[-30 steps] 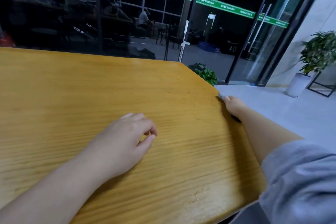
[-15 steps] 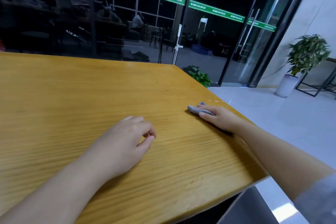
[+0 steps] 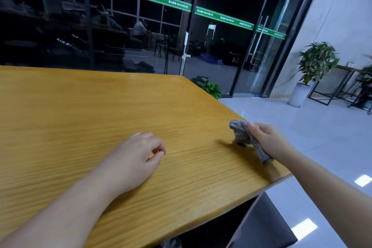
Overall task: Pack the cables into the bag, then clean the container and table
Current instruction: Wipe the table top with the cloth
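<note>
cloth [image 3: 241,133] lifted, bunched since earlier | right hand [image 3: 267,139] grips it, long axis table-edgewise | left hand [image 3: 136,159] loosely curled, empty

Two bare forearms entering from the lower edge, no sleeve in view on either arm, left hand [image 3: 132,159] without rings or watch, right hand [image 3: 269,139] likewise unadorned, short plain fingernails, wrists bare
</note>
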